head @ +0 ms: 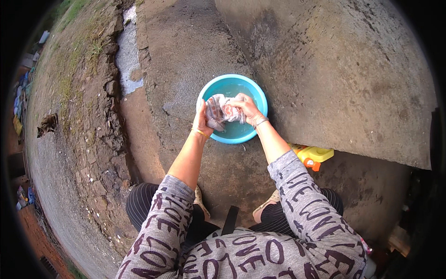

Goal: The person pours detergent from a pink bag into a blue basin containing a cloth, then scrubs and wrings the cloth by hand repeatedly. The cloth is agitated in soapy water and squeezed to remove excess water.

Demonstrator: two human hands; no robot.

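A light blue plastic basin [264, 104] with water in it stands on the concrete ground in front of me. Over the water I hold a wet, bunched cloth [216, 111], pale with orange-red and grey patterning. My left hand [202, 122] grips the cloth's left end, its thumb pointing up near the basin's rim. Across the cloth's right part lies my right hand [248, 107], fingers curled onto the fabric. The cloth's lower edge hangs at the water; whether it dips in is hard to tell.
A yellow plastic bottle with an orange cap [315, 154] lies right of my right forearm, beside a raised concrete slab [348, 87]. On the left runs a shallow gutter [129, 59] with wet, pale grey patches, bordered by broken earth. A cat [47, 125] is farther left.
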